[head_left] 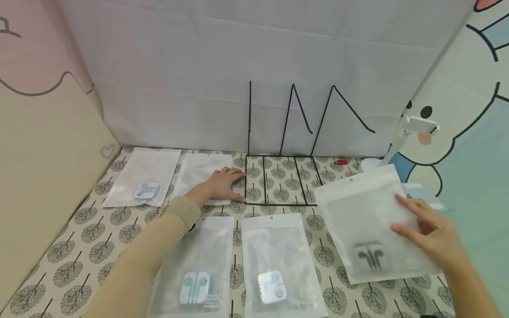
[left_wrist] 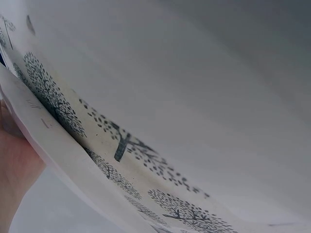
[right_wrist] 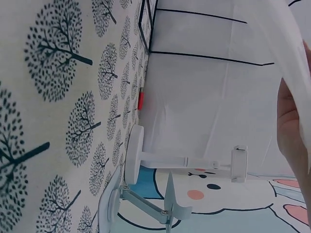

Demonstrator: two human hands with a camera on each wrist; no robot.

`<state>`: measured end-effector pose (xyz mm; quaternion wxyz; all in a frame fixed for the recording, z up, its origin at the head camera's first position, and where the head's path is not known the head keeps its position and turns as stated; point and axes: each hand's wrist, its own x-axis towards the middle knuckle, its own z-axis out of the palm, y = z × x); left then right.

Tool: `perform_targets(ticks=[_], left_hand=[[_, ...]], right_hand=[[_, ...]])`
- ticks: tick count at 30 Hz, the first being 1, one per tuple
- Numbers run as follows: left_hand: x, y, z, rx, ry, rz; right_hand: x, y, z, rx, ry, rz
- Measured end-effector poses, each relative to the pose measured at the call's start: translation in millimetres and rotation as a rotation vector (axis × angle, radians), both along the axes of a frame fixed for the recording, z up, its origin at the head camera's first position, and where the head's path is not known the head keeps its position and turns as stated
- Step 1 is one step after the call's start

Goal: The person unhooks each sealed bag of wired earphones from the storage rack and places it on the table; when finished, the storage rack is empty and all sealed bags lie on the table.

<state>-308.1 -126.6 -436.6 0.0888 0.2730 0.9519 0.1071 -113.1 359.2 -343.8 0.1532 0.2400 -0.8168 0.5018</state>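
My right hand (head_left: pixel 431 232) grips the right side of a white zip pouch (head_left: pixel 358 212) and holds it up tilted over the right of the table. Earphones in a case (head_left: pixel 371 256) show dark through its frosted face. In the right wrist view the pouch (right_wrist: pixel 286 58) crosses in front of the fingers (right_wrist: pixel 287 114). My left hand (head_left: pixel 222 183) reaches over another white pouch (head_left: pixel 191 172), its thumb and fingers spread apart. Their tips are right at the left end of a black wire rack (head_left: pixel 282 205) with tall bent uprights.
Two pouches with earphone cases, a left one (head_left: pixel 216 247) and a right one (head_left: pixel 274 247), lie in front. Another pouch (head_left: pixel 143 176) lies at the far left. A white phone stand (head_left: pixel 391 152), a light-blue folding stand (head_left: pixel 423 194) and a small red object (head_left: pixel 341 162) stand behind on the right.
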Motion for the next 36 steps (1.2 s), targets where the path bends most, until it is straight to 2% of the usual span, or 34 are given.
perform_targets(ticks=[3,7,11,16,20,23,26,29,36], left_hand=[[0.3,1.3,0.1,0.001,0.005,-0.011],[1.1,2.4,0.4,0.005,0.003,-0.014],[2.3,2.6,0.5,0.005,-0.001,-0.007],[2.2,2.2,-0.2,0.005,0.006,-0.013],[1.5,2.1,1.5,0.002,0.000,-0.005],[0.7,2.1,1.4,-0.006,-0.003,-0.004],[-0.2,2.1,0.0,-0.010,0.001,-0.007],[-0.8,1.7,-1.1,-0.010,0.004,-0.007],[0.0,0.3,-0.5,0.001,0.001,-0.001]], right_hand=[[9.1,-4,-2.5,0.124,-0.135,-0.144],[17.9,-10,-3.2,0.178,-0.337,-0.225],[22.2,-14,-4.5,0.186,-0.474,-0.242],[25.1,-17,-12.4,0.123,-0.549,-0.226],[25.0,-20,-21.5,0.138,-0.581,-0.233],[24.2,-21,-27.5,0.210,-0.598,-0.283],[22.3,-22,-33.2,0.303,-0.563,-0.336],[21.0,-22,-37.4,0.385,-0.496,-0.355],[15.2,-15,-41.0,0.465,-0.400,-0.284]])
